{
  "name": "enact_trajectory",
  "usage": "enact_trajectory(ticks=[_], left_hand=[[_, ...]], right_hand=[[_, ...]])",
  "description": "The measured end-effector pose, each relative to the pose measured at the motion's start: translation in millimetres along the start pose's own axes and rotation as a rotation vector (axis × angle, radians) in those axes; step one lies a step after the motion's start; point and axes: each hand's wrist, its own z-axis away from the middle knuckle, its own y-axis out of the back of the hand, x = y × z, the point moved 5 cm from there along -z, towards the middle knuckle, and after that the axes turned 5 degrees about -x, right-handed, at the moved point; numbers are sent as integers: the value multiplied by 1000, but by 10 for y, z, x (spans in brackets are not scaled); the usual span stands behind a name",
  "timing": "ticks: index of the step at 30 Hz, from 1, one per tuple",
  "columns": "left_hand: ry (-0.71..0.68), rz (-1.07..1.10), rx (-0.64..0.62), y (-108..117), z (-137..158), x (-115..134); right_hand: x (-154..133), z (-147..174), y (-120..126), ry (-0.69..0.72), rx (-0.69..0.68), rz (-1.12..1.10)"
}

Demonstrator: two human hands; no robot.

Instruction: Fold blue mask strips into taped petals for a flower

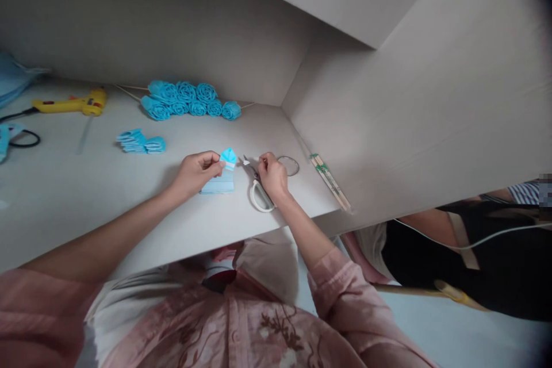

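Note:
My left hand pinches a small folded piece of blue pleated material with a white strip across it. Below it a flat pleated light-blue sheet lies on the table. My right hand is closed, its fingertips drawn together; whatever they may hold is too small to make out. Directly beside and partly under that hand are scissors with white handles, their blades apart and pointing away from me. A tiny white scrap shows at the blades. Just right of my right hand rests a thin ring.
Several blue rolled flowers on sticks lie along the back wall. Pleated blue bundles sit left of centre. A yellow glue gun is at far left. Wrapped sticks lie by the right panel; beyond it another person is partly visible.

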Motion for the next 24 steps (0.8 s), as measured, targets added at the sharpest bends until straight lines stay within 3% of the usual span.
enact_trajectory(ticks=[5, 8, 11, 14, 17, 20, 24], left_hand=[[-8, 43, -60, -63, 18, 42], [-17, 33, -92, -85, 34, 68], [-26, 41, -105, -88, 47, 86], [-31, 45, -122, -95, 42, 67], [-35, 39, -141, -110, 26, 12], [-44, 43, -170, -125, 20, -23], [-14, 81, -261, -168, 39, -9]], right_hand=[[-144, 165, 218, 166, 205, -303], [-347, 348, 323, 326, 258, -333], [-488, 464, 375, 392, 277, -335], [-485, 436, 358, 286, 214, -539], [-459, 343, 241, 137, -9, -878], [-487, 293, 147, 81, -203, -1026], [-480, 275, 118, 34, -176, -1015]])
